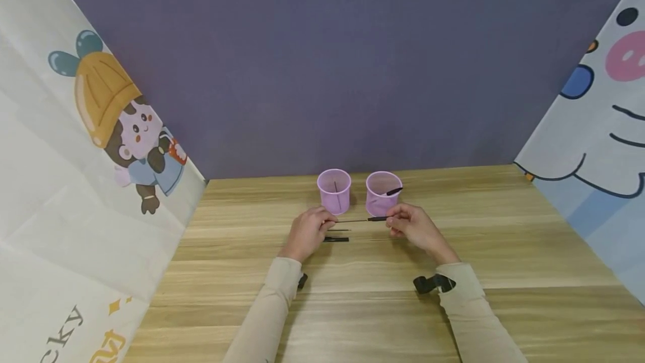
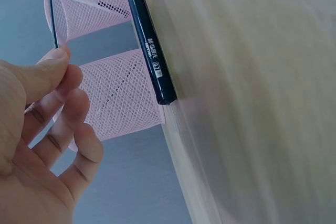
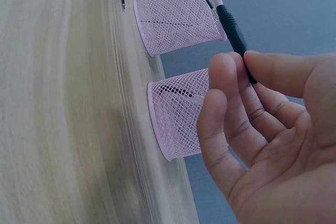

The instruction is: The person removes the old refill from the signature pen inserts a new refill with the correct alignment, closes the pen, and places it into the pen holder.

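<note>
My left hand (image 1: 307,232) pinches a thin dark pen refill (image 2: 53,17) between thumb and fingertips, its other fingers loosely bent. Facing it, my right hand (image 1: 415,229) holds a black ribbed pen grip section (image 3: 232,29) by its rear end, between thumb and fingers. The refill's far end sits right at the opening of the grip section, the two nearly in line, raised in front of the cups. Below my left hand, a black pen barrel (image 2: 149,38) with white lettering lies on the table. Another thin refill (image 1: 340,230) lies just behind it.
Two pink mesh pen cups stand at the table's back. The left cup (image 1: 335,201) has a thin dark rod in it; the right cup (image 1: 381,206) contains a black pen part (image 1: 395,191). A dark blue-grey panel (image 1: 353,71) rises behind the wooden table (image 1: 373,318).
</note>
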### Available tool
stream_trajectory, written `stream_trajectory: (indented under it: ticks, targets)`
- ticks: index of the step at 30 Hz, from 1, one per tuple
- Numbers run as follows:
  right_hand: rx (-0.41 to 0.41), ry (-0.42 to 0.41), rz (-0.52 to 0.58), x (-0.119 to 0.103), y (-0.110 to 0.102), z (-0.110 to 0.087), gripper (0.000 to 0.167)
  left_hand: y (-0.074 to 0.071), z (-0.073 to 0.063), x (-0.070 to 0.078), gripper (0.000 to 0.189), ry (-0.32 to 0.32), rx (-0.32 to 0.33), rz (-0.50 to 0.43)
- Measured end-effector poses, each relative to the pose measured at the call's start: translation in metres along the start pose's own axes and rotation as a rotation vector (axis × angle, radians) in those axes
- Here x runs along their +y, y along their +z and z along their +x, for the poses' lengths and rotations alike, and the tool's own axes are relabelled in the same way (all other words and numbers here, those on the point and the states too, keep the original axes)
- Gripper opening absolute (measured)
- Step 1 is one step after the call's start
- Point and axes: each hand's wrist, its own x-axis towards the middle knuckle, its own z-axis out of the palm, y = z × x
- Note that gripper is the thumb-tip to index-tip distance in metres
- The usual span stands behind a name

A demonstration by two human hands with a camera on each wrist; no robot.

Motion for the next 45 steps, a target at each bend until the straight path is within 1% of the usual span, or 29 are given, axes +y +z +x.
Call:
stream_trajectory:
  ticks: [8, 18, 26, 38, 45]
  targets:
    - [-0.001, -0.001, 0.000, -0.0007, -0.0003, -0.0003, 0.021, 0.0019, 0.0009, -0.0007, 0.006, -0.002, 0.000, -0.003]
    - [-0.005, 0.004, 0.007, -0.0009, -0.0008, -0.0004, 0.022, -0.0002, -0.0002, 0.0020, 0.007, -0.008, -0.002, -0.001]
    - [-0.005, 0.005, 0.020, -0.0006, -0.0014, 0.0005, 0.022, -0.0002, 0.0003, 0.0023, 0.007, -0.006, 0.014, -0.009]
    - [0.014, 0.001, 0.022, 0.0032, -0.0030, 0.0023, 0.022, 0.0003, 0.0007, 0.0003, 0.007, -0.028, 0.007, -0.009]
    - [0.018, -0.005, -0.005, 0.0027, -0.0042, 0.0019, 0.021, 0.0005, 0.0003, -0.0010, 0.007, -0.042, 0.013, -0.013]
